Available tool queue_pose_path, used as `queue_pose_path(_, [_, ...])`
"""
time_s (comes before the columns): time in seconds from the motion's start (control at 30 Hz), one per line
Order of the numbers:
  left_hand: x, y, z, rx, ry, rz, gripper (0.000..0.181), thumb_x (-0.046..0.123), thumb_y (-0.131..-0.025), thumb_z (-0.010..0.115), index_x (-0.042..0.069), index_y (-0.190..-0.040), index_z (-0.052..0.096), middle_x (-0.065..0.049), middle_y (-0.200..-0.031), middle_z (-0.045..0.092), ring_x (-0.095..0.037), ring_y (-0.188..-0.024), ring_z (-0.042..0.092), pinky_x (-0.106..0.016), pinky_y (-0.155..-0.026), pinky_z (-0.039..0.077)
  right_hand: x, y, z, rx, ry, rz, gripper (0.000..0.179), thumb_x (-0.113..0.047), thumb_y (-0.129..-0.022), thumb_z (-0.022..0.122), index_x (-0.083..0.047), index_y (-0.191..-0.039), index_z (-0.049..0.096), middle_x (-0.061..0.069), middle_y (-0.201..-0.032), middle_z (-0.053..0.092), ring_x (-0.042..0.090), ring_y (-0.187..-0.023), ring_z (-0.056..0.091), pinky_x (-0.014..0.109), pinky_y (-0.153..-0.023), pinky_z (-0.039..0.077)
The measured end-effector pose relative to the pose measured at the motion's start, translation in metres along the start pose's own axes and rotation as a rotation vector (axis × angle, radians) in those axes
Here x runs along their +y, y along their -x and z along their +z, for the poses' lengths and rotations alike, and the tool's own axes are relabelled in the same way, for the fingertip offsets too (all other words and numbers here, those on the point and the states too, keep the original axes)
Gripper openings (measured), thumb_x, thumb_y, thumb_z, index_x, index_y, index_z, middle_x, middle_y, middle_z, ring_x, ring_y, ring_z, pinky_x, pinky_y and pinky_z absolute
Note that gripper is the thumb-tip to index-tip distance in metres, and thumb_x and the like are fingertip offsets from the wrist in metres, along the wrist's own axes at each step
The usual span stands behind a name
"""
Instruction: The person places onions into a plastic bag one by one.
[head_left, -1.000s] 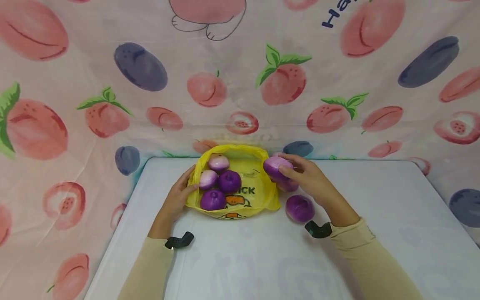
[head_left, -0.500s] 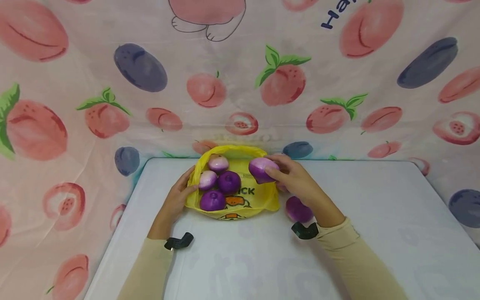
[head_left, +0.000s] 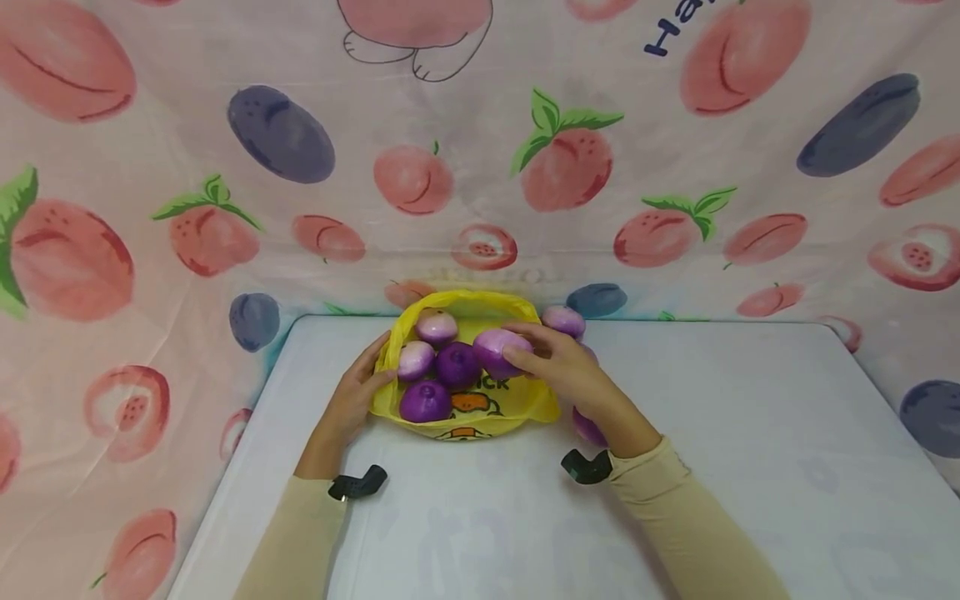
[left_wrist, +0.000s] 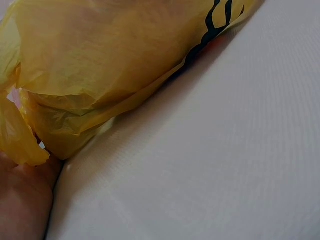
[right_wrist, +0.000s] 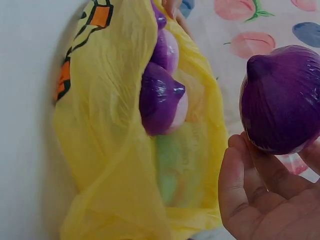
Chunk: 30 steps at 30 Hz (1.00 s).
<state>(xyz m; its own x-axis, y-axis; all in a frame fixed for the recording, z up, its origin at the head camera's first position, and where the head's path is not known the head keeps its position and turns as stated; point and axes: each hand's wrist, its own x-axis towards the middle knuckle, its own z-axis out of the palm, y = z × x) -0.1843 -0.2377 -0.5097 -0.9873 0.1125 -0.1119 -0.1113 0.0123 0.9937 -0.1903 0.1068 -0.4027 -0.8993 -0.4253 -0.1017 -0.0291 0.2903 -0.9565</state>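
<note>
Peach-printed cloth (head_left: pixel 480 125) hangs behind the white-covered table (head_left: pixel 787 433), and on that table, near its far edge, I can see a yellow plastic bag (head_left: pixel 480 296) with its mouth gaping, a cartoon and the letters "ICK" showing inside. Four purple onions (head_left: pixel 458 365) sit clustered in its left half, two deep violet and two paler. On that side the person's left hand (head_left: pixel 356 396) grips the rim, thumb over the edge, the other fingers mostly hidden behind the plastic. Their right hand (head_left: pixel 562 367) grasps another onion (head_left: pixel 498 350) between thumb and fingers, holding it up at the bag's mouth, apart from the four. Just right of the bag, more onions (head_left: pixel 563 320) lie outside it, some partly hidden by that arm. Both beige sleeves (head_left: pixel 690 508) end near black wrist-worn pieces (head_left: pixel 358 482).
</note>
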Motion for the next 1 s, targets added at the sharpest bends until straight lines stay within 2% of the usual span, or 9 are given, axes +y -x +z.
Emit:
queue_pose_path(0.17, [0.001,0.000,0.000,0.003,-0.019,0.008,0.063,0.021,-0.102,0.060,0.037,-0.158,0.036,0.006,-0.169,0.028,-0.018,-0.155,0.028,-0.026,-0.118,0.036,0.004,-0.004,0.006,-0.018,-0.009,0.002,0.058,-0.047,-0.095,0.068,-0.021,-0.146,0.056,0.006,-0.142,0.061,0.028,-0.130,0.060,0.042,-0.105,0.054])
queue_pose_path(0.37, [0.000,0.000,-0.001,0.000,-0.002,0.002,0.063,0.020,-0.102,0.061,0.036,-0.158,0.037,0.006,-0.168,0.029,-0.018,-0.154,0.029,-0.018,-0.112,0.040,0.006,-0.007,0.015,-0.026,0.090,0.068,0.066,-0.060,-0.090,0.068,-0.026,-0.145,0.056,0.002,-0.141,0.062,0.027,-0.130,0.058,0.044,-0.109,0.051])
queue_pose_path(0.6, [-0.001,-0.001,-0.002,0.000,-0.001,0.013,0.064,0.018,-0.102,0.060,0.034,-0.159,0.035,0.005,-0.169,0.028,-0.019,-0.154,0.027,-0.019,-0.115,0.037,0.007,-0.013,0.026,-0.020,0.202,0.053,0.067,-0.063,-0.089,0.067,-0.026,-0.144,0.058,0.003,-0.142,0.061,0.028,-0.128,0.059,0.048,-0.112,0.047])
queue_pose_path(0.77, [-0.001,0.000,-0.003,0.008,-0.007,0.005,0.064,0.017,-0.102,0.059,0.033,-0.160,0.035,0.006,-0.169,0.028,-0.017,-0.154,0.027,-0.017,-0.113,0.038,0.011,-0.016,0.033,-0.018,0.207,0.086,0.069,-0.067,-0.085,0.069,-0.029,-0.142,0.059,0.000,-0.141,0.062,0.026,-0.126,0.061,0.046,-0.111,0.048])
queue_pose_path(1.0, [0.000,0.000,-0.001,-0.010,0.023,0.008,0.065,0.016,-0.102,0.059,0.032,-0.160,0.034,0.004,-0.169,0.027,-0.019,-0.154,0.028,-0.020,-0.115,0.038,0.021,-0.019,0.041,-0.038,0.216,0.029,0.062,-0.060,-0.089,0.070,-0.026,-0.140,0.061,-0.002,-0.140,0.062,0.024,-0.122,0.061,0.043,-0.107,0.051])
